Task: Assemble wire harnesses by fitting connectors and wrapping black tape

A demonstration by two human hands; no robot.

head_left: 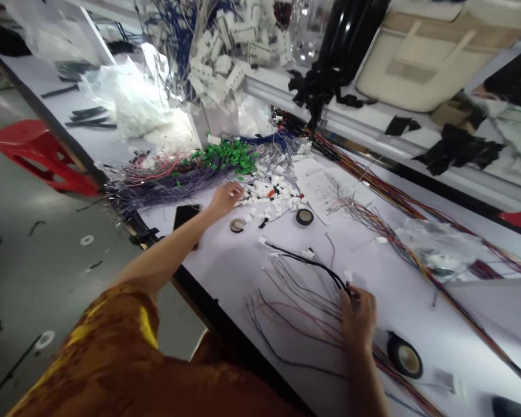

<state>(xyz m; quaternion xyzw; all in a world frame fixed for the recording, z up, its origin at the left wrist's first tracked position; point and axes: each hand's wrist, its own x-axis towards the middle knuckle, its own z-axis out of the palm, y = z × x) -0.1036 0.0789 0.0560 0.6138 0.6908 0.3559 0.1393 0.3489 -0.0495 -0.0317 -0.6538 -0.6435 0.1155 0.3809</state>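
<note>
My right hand (pixel 359 313) is closed around a wire harness (pixel 330 269) on the table. The harness's black-sleeved branches end in small white connectors (pixel 263 241), and its loose grey, pink and black wires fan out to the left. My left hand (pixel 226 198) reaches to the near edge of a pile of small white connectors (pixel 275 194). Its fingertips are drawn together; whatever is between them is too small to make out. Just below that hand lies a small tape roll (pixel 237 225), with a black tape roll (pixel 304 217) farther right.
Purple wires (pixel 169 190) and green connectors (pixel 232 155) lie behind my left hand. A dark phone (pixel 186 217) is under my left forearm. Another black tape roll (pixel 404 356) sits right of my right hand. Long wire bundles (pixel 417 260) cross the right side, below a shelf (pixel 364 133).
</note>
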